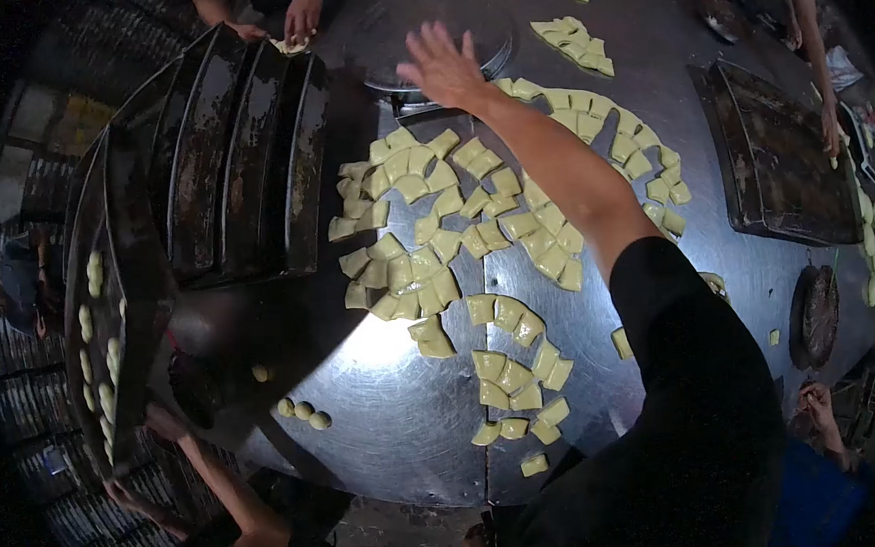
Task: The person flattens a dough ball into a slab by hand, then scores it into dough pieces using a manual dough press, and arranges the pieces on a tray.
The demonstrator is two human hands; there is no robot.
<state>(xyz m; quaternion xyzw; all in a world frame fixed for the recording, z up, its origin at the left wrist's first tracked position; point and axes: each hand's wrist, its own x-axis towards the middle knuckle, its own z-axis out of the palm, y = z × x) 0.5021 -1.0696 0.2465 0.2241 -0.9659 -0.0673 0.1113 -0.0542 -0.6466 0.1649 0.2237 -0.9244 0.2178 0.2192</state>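
My right hand, at the end of a black sleeve, reaches across the metal table. Its fingers are spread, and nothing shows in them. In this view the hand overlaps the near part of a large round dark metal plate. Under and beside my forearm lie many flat pieces of yellowish dough, cut in curved rows. A further group of dough pieces sits nearer to me. My left hand is outside the view.
Dark metal pans stand at the left. Another person's hands hold a tray with dough balls there. Small dough balls lie on the table. A dark pan stands at the right, near a co-worker's hand. More hands work at the back.
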